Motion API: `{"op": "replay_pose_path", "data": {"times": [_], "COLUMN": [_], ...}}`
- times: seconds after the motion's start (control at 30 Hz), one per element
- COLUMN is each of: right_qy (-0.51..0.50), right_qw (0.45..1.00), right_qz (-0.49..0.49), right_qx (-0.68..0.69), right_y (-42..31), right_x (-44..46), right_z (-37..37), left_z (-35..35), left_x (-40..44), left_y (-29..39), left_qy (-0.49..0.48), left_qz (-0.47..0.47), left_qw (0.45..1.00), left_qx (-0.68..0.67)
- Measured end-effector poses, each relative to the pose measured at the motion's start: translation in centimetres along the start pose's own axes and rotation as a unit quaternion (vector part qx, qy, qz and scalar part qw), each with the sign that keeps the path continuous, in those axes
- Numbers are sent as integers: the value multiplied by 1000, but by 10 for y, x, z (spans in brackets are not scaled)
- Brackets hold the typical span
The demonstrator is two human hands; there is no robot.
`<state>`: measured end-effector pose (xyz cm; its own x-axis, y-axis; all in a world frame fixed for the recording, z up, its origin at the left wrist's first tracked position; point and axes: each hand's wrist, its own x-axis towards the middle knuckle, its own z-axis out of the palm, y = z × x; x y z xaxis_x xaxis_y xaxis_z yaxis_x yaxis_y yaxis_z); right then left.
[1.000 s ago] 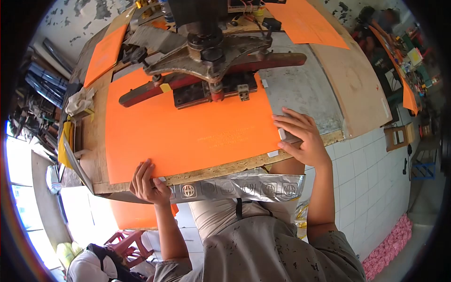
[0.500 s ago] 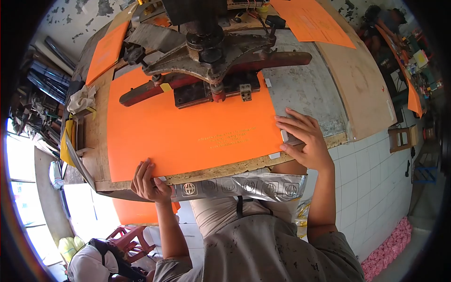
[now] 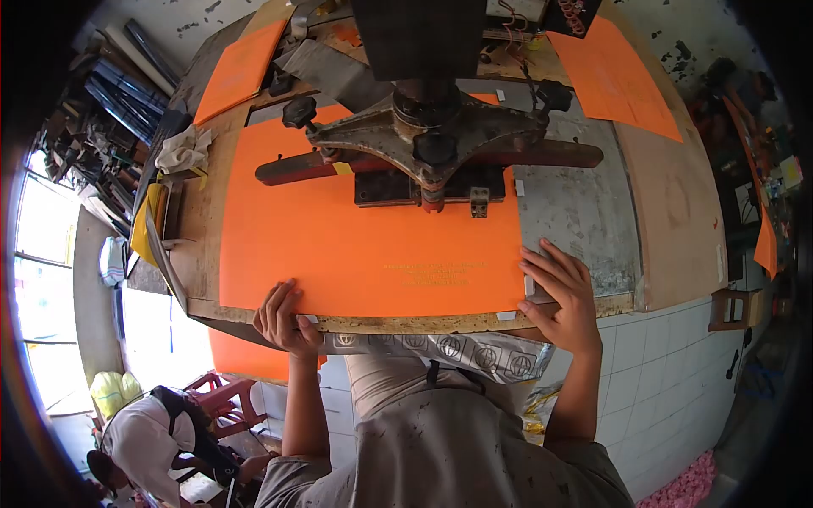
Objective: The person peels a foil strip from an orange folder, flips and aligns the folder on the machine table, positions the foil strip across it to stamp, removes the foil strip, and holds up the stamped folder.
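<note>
A large orange sheet (image 3: 364,245) with small gold lettering near its front right lies on the worktable, partly under a dark metal press head (image 3: 432,151). My left hand (image 3: 288,320) rests at the sheet's front left edge, fingertips on the orange surface, thumb apart at the table's edge. At the front right corner my right hand (image 3: 561,296) is open, fingers spread, fingertips touching the sheet's right edge beside a small white tab (image 3: 529,286). Another white tab (image 3: 506,316) sits at the front edge. The press bar hides part of the sheet.
More orange sheets lie at the back left (image 3: 241,72) and back right (image 3: 618,80). A crumpled cloth (image 3: 184,151) is on the left. Silver foil wrap (image 3: 474,356) hangs along the front edge. Another person (image 3: 152,436) bends down at the lower left, near a red stool (image 3: 227,402).
The camera view has turned, so the table and press appear further right and lower. Both hands keep their places at the sheet's edges. The person at lower left shows more of their back.
</note>
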<state>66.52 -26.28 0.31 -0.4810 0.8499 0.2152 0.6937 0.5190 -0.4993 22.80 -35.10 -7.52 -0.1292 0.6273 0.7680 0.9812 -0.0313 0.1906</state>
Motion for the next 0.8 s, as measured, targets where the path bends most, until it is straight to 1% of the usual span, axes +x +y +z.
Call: {"op": "replay_pose_path", "data": {"times": [0.37, 0.8], "right_qy": [-6, -10], "right_qw": [1000, 1000], "right_qz": [10, 14], "right_qx": [-1, -10], "right_y": [2, 1], "right_x": [3, 4], "right_z": [3, 2], "left_z": [-2, -1], "left_x": [-2, -3], "left_y": [-3, -4], "left_qy": [-20, -14], "left_qz": [-7, -7], "left_qw": [1000, 1000], "left_qx": [-6, -10]}}
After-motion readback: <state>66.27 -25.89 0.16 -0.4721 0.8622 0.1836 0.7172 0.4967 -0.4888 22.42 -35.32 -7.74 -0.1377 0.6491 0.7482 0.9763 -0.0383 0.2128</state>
